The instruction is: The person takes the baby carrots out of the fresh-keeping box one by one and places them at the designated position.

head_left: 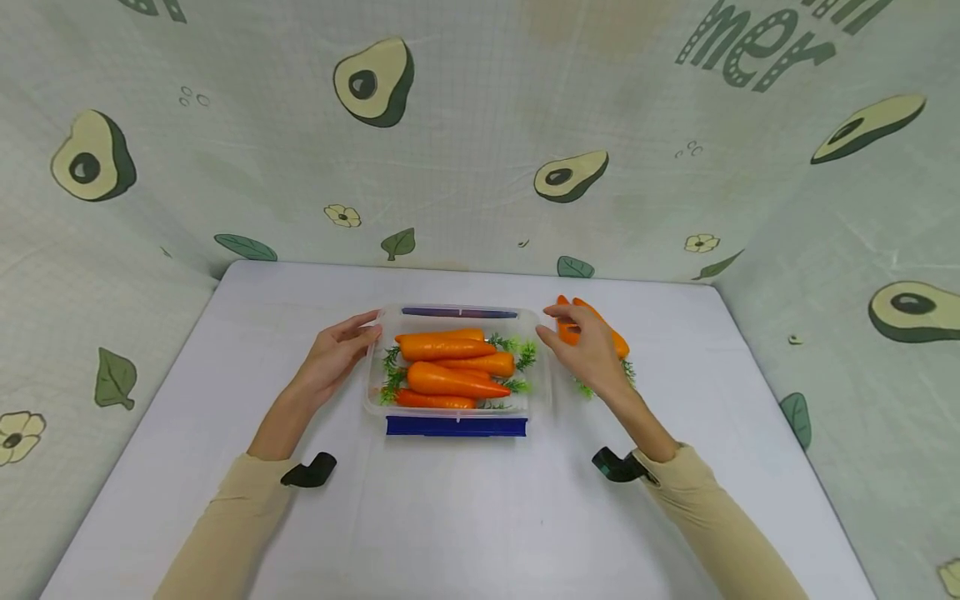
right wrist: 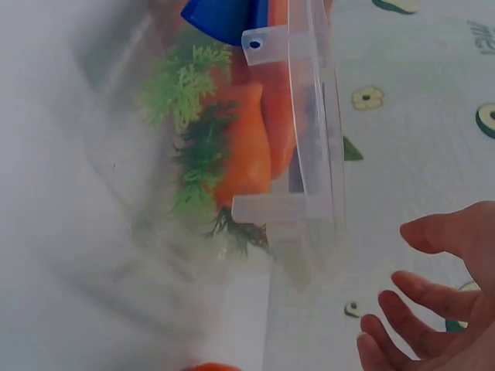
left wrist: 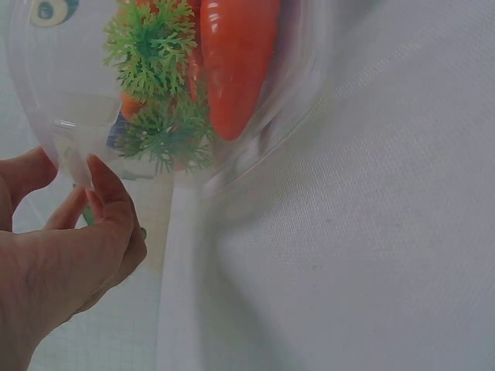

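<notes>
A clear plastic food container [head_left: 459, 412] with blue flaps along its front and back stands at the middle of the table. Several orange carrots [head_left: 450, 379] with green leafy tops lie inside. At the container's left side, my left hand [head_left: 333, 358] pinches a clear edge piece between thumb and fingers, seen closer in the left wrist view [left wrist: 77, 247]. My right hand [head_left: 588, 346] hovers beside the right rim, fingers spread and holding nothing. The right wrist view shows a gap between that hand [right wrist: 441, 297] and the container [right wrist: 317, 124]. More carrots [head_left: 618, 343] lie partly hidden behind my right hand.
A white cloth covers the table [head_left: 465, 517]. Pale fabric [head_left: 465, 125] printed with avocados and leaves rises behind the table and on both sides. A black strap device [head_left: 311, 471] sits at my left wrist, another [head_left: 618, 467] at my right.
</notes>
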Action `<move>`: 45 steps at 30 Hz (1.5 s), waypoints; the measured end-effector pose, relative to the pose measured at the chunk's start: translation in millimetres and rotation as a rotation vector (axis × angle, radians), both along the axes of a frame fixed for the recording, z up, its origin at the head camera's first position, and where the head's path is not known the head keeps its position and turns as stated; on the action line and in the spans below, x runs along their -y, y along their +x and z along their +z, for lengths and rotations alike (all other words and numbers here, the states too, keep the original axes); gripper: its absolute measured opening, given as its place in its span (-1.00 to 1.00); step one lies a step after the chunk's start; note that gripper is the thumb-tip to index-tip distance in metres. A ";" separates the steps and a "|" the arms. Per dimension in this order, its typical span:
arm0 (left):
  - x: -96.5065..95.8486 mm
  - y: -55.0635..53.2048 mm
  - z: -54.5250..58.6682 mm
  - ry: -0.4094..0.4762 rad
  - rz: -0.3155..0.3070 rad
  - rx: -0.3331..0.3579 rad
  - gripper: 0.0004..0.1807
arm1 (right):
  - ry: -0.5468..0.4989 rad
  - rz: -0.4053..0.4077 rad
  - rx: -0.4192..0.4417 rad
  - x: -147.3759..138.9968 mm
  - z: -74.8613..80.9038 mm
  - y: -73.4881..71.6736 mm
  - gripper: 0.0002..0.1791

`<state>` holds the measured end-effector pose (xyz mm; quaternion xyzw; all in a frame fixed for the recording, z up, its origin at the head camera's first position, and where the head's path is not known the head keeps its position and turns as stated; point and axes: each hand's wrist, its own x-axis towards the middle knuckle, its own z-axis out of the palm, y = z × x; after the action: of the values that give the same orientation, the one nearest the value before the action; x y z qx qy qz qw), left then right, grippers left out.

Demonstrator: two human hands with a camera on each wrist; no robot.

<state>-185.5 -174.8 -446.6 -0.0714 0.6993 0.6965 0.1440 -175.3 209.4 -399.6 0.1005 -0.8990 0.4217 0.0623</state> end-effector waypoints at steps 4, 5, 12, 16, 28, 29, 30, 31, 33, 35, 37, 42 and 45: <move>-0.6 -1.0 0.7 0.000 0.004 0.005 -0.37 | 0.028 0.070 -0.033 14.0 3.1 -0.2 -0.60; -0.5 -1.3 0.8 0.000 0.004 0.004 -0.37 | 0.028 0.086 -0.039 17.5 3.8 -0.2 -0.60; -0.8 -1.7 2.6 0.000 -0.008 -0.007 -0.37 | 0.037 0.189 -0.049 41.8 4.8 1.3 -0.60; -1.3 -1.6 2.6 -0.005 -0.009 -0.004 -0.37 | 0.051 0.248 -0.042 53.6 1.2 3.2 -0.57; -0.4 -1.1 2.4 -0.016 -0.003 -0.007 -0.37 | 0.129 0.409 0.003 79.4 -7.3 12.1 -0.46; -0.4 -1.2 2.3 -0.017 -0.002 -0.006 -0.37 | 0.137 0.420 0.000 80.8 -7.9 13.0 -0.47; -0.5 -1.3 2.2 -0.017 -0.002 -0.005 -0.37 | 0.144 0.433 -0.006 82.3 -9.1 13.5 -0.47; -0.5 -1.2 2.2 -0.018 -0.002 -0.005 -0.37 | 0.150 0.444 -0.005 83.7 -10.2 14.1 -0.47; -0.3 -1.1 2.1 -0.019 -0.002 -0.004 -0.37 | 0.166 0.466 -0.001 85.8 -12.3 15.1 -0.47; 0.0 -1.3 1.4 -0.016 -0.004 -0.005 -0.36 | 0.178 0.479 0.015 87.1 -14.5 16.2 -0.48; 0.3 -1.2 1.0 -0.015 -0.006 -0.006 -0.36 | 0.192 0.491 0.040 88.1 -15.9 17.3 -0.48; 0.5 -1.1 -0.4 -0.019 -0.005 -0.002 -0.36 | 0.219 0.513 0.076 89.8 -18.7 19.2 -0.51; 0.5 -1.4 -1.1 -0.024 0.000 0.005 -0.36 | 0.236 0.510 0.096 90.1 -19.0 20.0 -0.51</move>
<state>-186.8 -175.3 -447.7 -0.0748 0.7072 0.6879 0.1450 -155.3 119.3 -418.6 0.3100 -0.8894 0.3206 -0.1005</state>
